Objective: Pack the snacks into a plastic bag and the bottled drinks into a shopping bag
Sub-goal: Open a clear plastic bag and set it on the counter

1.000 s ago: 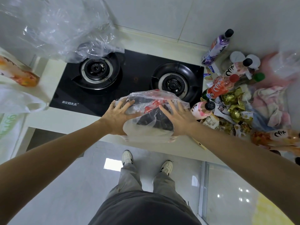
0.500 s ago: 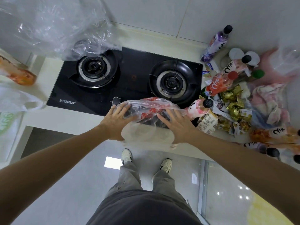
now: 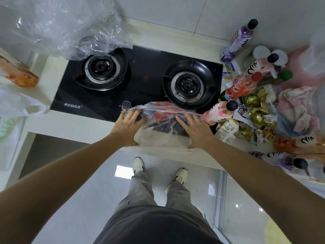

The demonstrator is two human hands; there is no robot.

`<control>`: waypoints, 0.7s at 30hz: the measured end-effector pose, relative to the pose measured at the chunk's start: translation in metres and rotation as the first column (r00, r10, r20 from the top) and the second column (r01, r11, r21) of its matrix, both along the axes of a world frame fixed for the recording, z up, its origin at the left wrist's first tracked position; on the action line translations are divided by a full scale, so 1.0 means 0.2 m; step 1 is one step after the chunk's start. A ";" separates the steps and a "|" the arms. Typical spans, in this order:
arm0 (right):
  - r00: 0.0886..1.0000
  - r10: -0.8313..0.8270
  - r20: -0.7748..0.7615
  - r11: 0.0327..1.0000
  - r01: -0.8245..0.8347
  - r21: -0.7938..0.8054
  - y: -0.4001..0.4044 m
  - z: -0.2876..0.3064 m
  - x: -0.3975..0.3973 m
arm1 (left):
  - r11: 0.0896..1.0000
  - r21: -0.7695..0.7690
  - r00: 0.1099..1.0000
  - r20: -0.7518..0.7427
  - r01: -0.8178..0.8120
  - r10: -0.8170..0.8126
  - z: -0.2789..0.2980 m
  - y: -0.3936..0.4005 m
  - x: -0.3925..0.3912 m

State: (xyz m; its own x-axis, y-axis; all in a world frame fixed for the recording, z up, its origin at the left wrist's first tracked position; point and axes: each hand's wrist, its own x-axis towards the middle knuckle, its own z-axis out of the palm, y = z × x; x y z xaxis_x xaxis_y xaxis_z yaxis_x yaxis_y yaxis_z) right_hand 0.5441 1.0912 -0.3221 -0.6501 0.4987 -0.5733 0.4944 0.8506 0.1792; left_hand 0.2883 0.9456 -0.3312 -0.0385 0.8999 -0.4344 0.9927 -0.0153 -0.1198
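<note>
Two hands, left hand (image 3: 127,127) and right hand (image 3: 194,130), fingers spread flat, pressing one plastic bag (image 3: 163,124) between them; one pink bottle (image 3: 219,111) just beyond right fingers.

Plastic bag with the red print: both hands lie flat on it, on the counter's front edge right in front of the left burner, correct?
Not quite. In the head view both hands, left hand and right hand, lie on the plastic bag, but it sits in front of the right burner, not the left.

left hand (image 3: 127,126): fingers straight, palm down | right hand (image 3: 194,129): same
</note>
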 end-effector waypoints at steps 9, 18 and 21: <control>0.998 0.054 -0.043 0.999 -0.053 0.005 -0.01 0.04 0.04 | 0.999 0.045 1.000 0.007 -0.003 0.003 -0.02 -0.01 0.03; 0.953 0.227 -0.200 0.966 -0.195 0.169 -0.06 0.12 0.13 | 0.980 0.152 0.992 0.017 0.124 -0.128 0.05 -0.04 0.02; 0.964 0.183 -0.192 0.979 -0.160 0.130 -0.06 0.07 0.15 | 0.972 0.121 0.977 0.044 0.201 -0.207 0.04 -0.06 0.01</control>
State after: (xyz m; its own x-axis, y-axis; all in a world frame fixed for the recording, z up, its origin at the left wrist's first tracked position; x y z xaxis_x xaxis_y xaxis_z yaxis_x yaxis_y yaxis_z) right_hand 0.5734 1.0797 -0.3079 -0.8280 0.4231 -0.3681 0.3787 0.9059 0.1895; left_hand 0.2910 0.9328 -0.3231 0.1724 0.9303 -0.3238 0.9752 -0.2075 -0.0768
